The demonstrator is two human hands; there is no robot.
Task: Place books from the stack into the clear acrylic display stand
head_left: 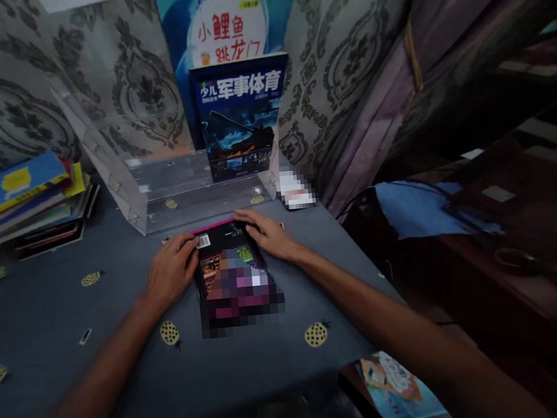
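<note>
Book (232, 271): flat on table (49, 320), long axis runs away from body.
L hand (171, 270): open, flat on left edge.
R hand (268, 232): open — fingers on far right corner, both equally near.

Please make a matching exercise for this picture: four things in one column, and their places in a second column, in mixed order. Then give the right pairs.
Things:
1. dark book
2. blue book
3. book stack
4. left hand

Places:
A. upright in the clear stand
B. flat on the table, between both hands
C. far left of the table
D. on the dark book's left edge

Pairs: 1-B, 2-A, 3-C, 4-D. The right hand rests on the opposite edge.
</note>
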